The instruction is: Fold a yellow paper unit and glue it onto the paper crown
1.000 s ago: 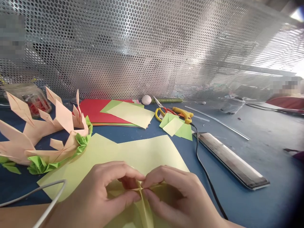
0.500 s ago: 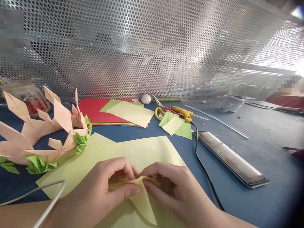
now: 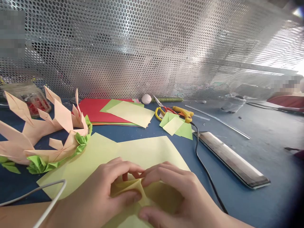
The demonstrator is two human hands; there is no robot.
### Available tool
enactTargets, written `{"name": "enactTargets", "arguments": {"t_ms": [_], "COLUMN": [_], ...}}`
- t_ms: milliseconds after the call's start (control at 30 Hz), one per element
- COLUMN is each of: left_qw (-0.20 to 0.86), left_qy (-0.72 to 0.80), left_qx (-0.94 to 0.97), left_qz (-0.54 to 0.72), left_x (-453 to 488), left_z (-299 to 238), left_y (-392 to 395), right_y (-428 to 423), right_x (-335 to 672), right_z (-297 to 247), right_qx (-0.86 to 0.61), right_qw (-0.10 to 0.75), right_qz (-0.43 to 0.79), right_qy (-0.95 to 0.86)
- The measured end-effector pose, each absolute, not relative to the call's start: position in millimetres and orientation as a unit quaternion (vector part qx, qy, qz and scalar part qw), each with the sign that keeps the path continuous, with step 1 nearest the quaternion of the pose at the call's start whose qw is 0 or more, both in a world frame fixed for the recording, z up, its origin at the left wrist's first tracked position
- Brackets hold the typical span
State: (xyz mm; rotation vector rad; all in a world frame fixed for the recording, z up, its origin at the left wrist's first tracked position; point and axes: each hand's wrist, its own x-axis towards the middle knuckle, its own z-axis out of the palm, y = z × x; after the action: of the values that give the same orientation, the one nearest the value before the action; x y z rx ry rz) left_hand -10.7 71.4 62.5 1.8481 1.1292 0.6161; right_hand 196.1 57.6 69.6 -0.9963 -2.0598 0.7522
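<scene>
Pale yellow paper, head view, the only view.

- Folded piece (image 3: pixel 132 187): small and creased to a point. It lies at the near edge of the blue tabletop (image 3: pixel 239 202), on top of two larger yellow sheets (image 3: pixel 142 148). Both hands cover most of it, so its full shape cannot be made out, and the frame cuts off its lower part.
- Left hand (image 3: pixel 95 198): fingers curled over the top and thumb underneath, pinching the left part of the folded piece. The wrist is cut off.
- Right hand (image 3: pixel 181 196): fingers bent and closed on the right part of the folded piece, with the thumb tip at the bottom of the frame.
- White cable (image 3: pixel 51 198): loops in front of the left forearm and runs out of frame.
- Pink and green paper model (image 3: pixel 47 136): far left, spiked, partly cut off by the frame edge.
- Jar (image 3: pixel 33 98): behind the model; its contents are red but hard to identify.
- Coloured paper stack (image 3: pixel 95 109): red below, green and yellow on top.
- Scissors (image 3: pixel 161 111): yellow handles, half hidden by small folded squares (image 3: pixel 177 126).
- Glue gun (image 3: pixel 183 113): its black cord (image 3: pixel 204 171) passes behind the right hand.
- Metal bar (image 3: pixel 232 160): lies well to the right.
- Perforated metal screen (image 3: pixel 152 47): what stands behind it is blurred.
</scene>
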Motion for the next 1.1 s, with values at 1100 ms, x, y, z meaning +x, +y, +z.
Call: {"name": "enactTargets", "arguments": {"t_ms": [1100], "left_qw": [0.321], "left_qy": [0.355], "left_qx": [0.793], "left_qz": [0.378], "left_x": [-12.5], "left_z": [62.1], "left_y": [65.8], "right_y": [50.3], "right_x": [191.2], "right_z": [59.4], "right_qx": [-0.361], "right_qw": [0.405], "right_qz": [0.258], "right_qy": [-0.799]}}
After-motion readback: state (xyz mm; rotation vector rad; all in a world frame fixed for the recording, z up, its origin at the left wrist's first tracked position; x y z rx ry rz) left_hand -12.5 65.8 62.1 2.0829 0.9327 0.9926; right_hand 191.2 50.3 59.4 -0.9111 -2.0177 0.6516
